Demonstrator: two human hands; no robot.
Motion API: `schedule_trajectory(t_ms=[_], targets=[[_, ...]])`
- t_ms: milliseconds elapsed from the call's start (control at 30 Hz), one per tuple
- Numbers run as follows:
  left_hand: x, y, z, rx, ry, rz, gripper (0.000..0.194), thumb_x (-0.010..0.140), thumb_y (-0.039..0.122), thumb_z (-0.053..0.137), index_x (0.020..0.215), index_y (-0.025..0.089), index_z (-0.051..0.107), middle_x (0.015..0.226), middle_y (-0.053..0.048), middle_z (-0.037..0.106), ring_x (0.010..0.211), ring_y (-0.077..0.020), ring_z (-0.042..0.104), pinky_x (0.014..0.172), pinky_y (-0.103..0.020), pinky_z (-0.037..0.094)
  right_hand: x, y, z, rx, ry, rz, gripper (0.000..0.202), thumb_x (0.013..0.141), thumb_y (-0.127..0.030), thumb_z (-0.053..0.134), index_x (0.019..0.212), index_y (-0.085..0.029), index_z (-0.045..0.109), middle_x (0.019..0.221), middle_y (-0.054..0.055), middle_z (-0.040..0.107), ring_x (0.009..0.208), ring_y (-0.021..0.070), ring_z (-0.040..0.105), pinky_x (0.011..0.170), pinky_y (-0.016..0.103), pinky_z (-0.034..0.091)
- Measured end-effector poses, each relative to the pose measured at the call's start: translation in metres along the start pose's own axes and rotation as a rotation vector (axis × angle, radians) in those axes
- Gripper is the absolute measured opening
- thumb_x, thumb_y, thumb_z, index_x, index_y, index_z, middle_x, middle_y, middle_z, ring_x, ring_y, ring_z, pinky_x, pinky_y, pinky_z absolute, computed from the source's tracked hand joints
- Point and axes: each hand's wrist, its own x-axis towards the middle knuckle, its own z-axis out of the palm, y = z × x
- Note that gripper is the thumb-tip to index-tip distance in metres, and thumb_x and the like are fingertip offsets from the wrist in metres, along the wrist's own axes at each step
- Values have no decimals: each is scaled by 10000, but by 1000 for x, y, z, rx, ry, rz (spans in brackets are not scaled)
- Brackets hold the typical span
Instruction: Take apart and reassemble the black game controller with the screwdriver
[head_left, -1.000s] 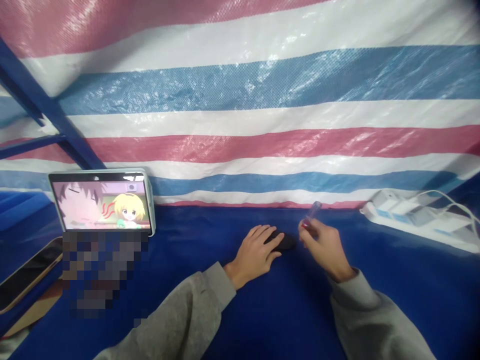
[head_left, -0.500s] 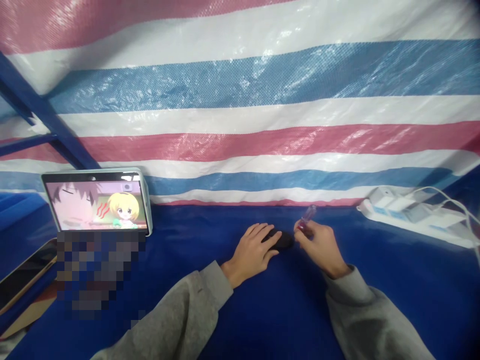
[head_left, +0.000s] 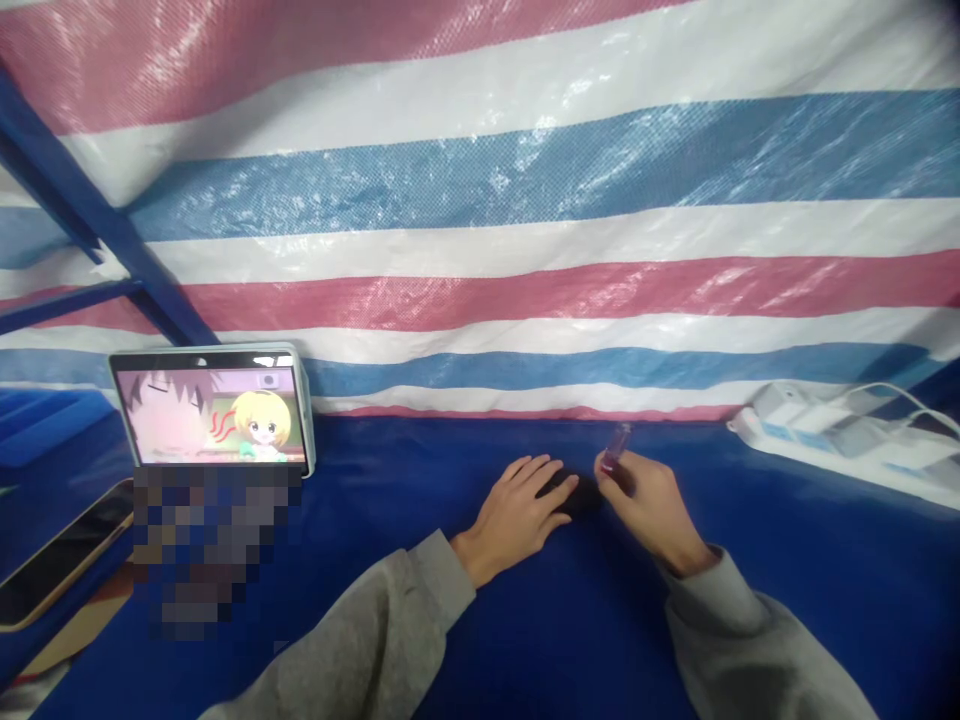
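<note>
My left hand [head_left: 523, 508] rests with fingers spread at the left end of a small black object [head_left: 576, 494] on the blue table surface [head_left: 555, 620]. That object is partly covered by the fingers, and its kind is hard to make out. Just right of it, my right hand [head_left: 651, 503] pinches a small clear purplish item [head_left: 616, 447] between thumb and fingers, its clear end pointing up and away. What the item is cannot be told.
A tablet [head_left: 217, 410] showing a cartoon stands at the left, with a phone [head_left: 64, 555] in front and a blue tray [head_left: 52, 425] behind. A white power strip [head_left: 847, 450] with cables lies at the right. Striped sheeting [head_left: 480, 290] hangs behind.
The whole view has shifted slightly, so things appear a little further right and lower. Both hands keep nearly the same pose, the right one still pinching the clear item.
</note>
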Motion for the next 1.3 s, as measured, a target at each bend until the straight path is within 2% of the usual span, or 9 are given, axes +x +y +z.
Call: schedule_trajectory(t_ms=[333, 433, 533, 600, 767, 933, 1033, 1167, 1300], targets=[[1, 2, -3, 10, -10, -8, 443, 998, 386, 533, 1404, 214, 492, 1424, -104, 552, 1352, -263, 497, 1130, -458, 413, -3, 0, 2, 39, 143, -53, 365, 920, -515, 519, 799, -199, 658, 722, 36, 700, 584, 159, 627, 605, 281, 490], [1, 3, -4, 10, -17, -11, 440, 1000, 387, 528, 1403, 214, 491, 1427, -105, 549, 1359, -258, 490, 1135, -458, 407, -4, -1, 4, 4, 204, -13, 377, 898, -504, 570, 1101, -199, 658, 708, 7, 700, 544, 151, 622, 593, 275, 513], [1, 2, -4, 8, -21, -10, 435, 1001, 386, 526, 1400, 216, 492, 1426, -103, 550, 1368, -254, 480, 1140, -457, 400, -6, -1, 5, -26, 296, 22, 684, 863, -494, 625, 1438, -179, 432, 704, -14, 700, 557, 164, 648, 571, 269, 525], [1, 2, -3, 8, -19, -10, 435, 1003, 389, 522, 1403, 220, 490, 1428, -101, 548, 1365, -257, 483, 1140, -458, 398, -6, -1, 6, -18, 329, 4, 769, 866, -479, 624, 1505, -169, 328, 770, 5, 727, 595, 170, 676, 569, 264, 533], [1, 2, -3, 12, -20, 0, 436, 1005, 378, 520, 1409, 218, 483, 1440, -103, 536, 1373, -257, 472, 1147, -463, 389, -4, 0, 5, 5, 323, -63, 558, 910, -411, 593, 1417, -217, 464, 881, 28, 738, 644, 149, 687, 623, 257, 563], [1, 2, -3, 11, -3, 0, 421, 1006, 380, 516, 1392, 213, 502, 1427, -100, 550, 1351, -259, 496, 1141, -459, 398, -5, -3, 0, -1, 530, -155, 362, 873, -342, 674, 1210, -217, 635, 901, 45, 700, 652, 142, 631, 638, 282, 554], [1, 1, -2, 12, -2, -7, 433, 1002, 388, 525, 1400, 220, 496, 1432, -98, 546, 1351, -256, 497, 1143, -454, 397, -8, -6, -1, 35, 535, -216, 389, 890, -252, 652, 1276, -231, 610, 950, 48, 720, 665, 139, 648, 700, 301, 564], [1, 1, -2, 18, -8, 1, 435, 999, 381, 532, 1401, 217, 495, 1435, -105, 543, 1357, -257, 492, 1140, -457, 399, -10, -7, 0, 103, 445, -214, 460, 941, -203, 554, 1399, -232, 514, 1080, 73, 721, 722, 139, 690, 717, 295, 585], [1, 2, -3, 20, -22, -3, 439, 1000, 383, 530, 1404, 218, 490, 1441, -107, 536, 1356, -256, 494, 1138, -458, 401, -7, -7, -1, 83, 500, -214, 380, 898, -253, 639, 1276, -225, 614, 1035, 74, 707, 741, 156, 674, 699, 308, 585]])
